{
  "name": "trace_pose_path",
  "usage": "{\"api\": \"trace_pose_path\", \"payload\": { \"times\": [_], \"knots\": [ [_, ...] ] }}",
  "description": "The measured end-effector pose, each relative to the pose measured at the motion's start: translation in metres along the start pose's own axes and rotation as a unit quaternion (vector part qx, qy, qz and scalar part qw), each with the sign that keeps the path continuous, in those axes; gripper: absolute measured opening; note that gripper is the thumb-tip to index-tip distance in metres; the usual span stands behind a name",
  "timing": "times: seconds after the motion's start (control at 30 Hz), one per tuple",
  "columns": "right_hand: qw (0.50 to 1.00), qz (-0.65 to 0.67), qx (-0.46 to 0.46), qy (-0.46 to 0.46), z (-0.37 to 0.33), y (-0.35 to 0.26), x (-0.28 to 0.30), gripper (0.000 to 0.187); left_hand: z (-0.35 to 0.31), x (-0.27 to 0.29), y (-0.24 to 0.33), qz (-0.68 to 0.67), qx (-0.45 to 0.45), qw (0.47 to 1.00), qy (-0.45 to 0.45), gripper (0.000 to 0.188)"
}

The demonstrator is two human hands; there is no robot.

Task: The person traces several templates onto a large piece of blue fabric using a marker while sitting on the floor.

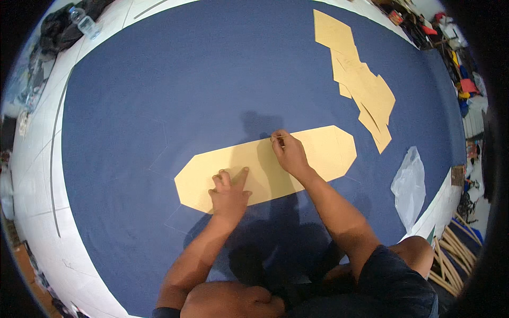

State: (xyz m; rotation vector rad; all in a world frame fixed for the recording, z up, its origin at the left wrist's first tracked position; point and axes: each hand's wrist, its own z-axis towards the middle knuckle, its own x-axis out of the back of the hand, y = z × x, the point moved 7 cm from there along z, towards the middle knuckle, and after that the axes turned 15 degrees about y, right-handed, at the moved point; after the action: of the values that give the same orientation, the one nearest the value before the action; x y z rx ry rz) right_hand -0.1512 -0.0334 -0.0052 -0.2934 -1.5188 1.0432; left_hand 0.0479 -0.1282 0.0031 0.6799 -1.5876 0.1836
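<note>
A long yellow cardboard template (pixel 323 148) with cut-off corners lies flat on dark blue fabric (pixel 159 74). My left hand (pixel 229 196) presses on its left part, fingers spread. At the far edge of the template, right of its middle, my right hand (pixel 290 153) is closed in a pinch. Between those fingers is a thin pale stick (pixel 279 138), a marking tool by its look, though its tip is too small to make out. Faint lines show on the fabric around both ends of the template.
Several more yellow cardboard pieces (pixel 366 87) overlap on the fabric at the far right. A clear plastic bag (pixel 410 185) lies at the right. Beyond the fabric are white floor tiles (pixel 40 180), a plastic bottle (pixel 85 24) at far left and wooden sticks (pixel 450 257) at lower right.
</note>
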Motion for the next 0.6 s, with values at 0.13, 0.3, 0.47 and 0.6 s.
{"api": "trace_pose_path", "payload": {
  "times": [0.13, 0.3, 0.47, 0.6],
  "knots": [
    [0.999, 0.001, -0.032, 0.007, 0.005, 0.014, 0.018, 0.024, 0.008, -0.007, 0.011, 0.120, -0.136, 0.981, 0.062, 0.077],
    [1.000, -0.019, 0.000, 0.015, 0.007, 0.016, 0.014, 0.024, 0.038, -0.022, 0.033, 0.124, -0.321, 0.939, 0.019, 0.081],
    [1.000, -0.011, -0.018, -0.001, 0.009, 0.020, 0.022, 0.020, 0.061, -0.013, 0.070, 0.131, -0.298, 0.936, -0.134, 0.102],
    [0.999, -0.003, -0.041, 0.016, 0.019, 0.034, 0.048, 0.020, 0.069, -0.013, 0.088, 0.177, -0.311, 0.917, -0.175, 0.102]
  ]
}}
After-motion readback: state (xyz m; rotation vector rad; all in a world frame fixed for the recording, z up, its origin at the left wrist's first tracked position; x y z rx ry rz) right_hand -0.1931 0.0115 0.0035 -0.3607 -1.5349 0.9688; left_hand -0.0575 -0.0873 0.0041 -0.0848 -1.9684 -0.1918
